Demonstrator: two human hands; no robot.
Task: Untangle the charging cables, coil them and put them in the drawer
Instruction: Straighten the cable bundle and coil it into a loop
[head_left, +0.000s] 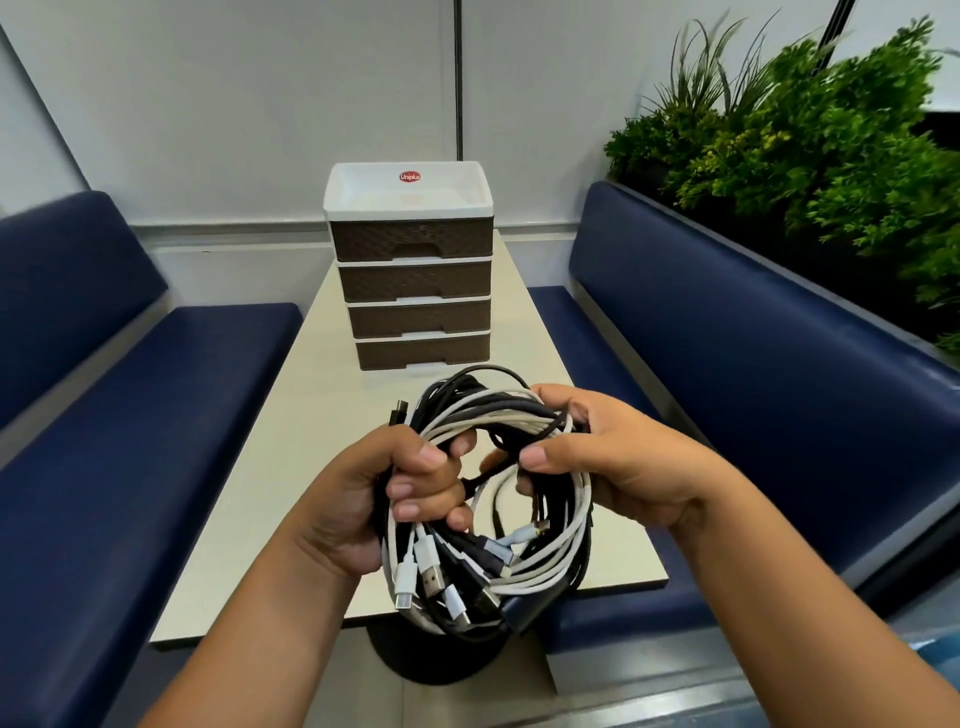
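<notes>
- One tangled bundle of charging cables (498, 499), white, black and grey strands wound together in a rough ring; too knotted to count the cables, though at least half a dozen plug ends hang from its lower part.
- Two hands hold the bundle in the air above the near end of the table (270, 467), clear of the tabletop.
- The left hand (379, 499) grips the ring's left side with its fingers curled tightly round a clump of strands.
- The right hand (613, 457) grips the upper right of the ring, thumb pressed over the strands and fingers wrapped behind them.
- The ring faces the camera, its open middle showing between the two hands; the loose plugs point downward and toward the near edge.
- One drawer unit (413, 270) stands on the table past its middle, toward the far edge: four brown drawers stacked one above another, all closed, so what they hold cannot be seen, with a white tray top bearing a red label.
- Two blue benches (130, 415) flank the table's long sides, and green plants (810, 156) stand behind the right one.
</notes>
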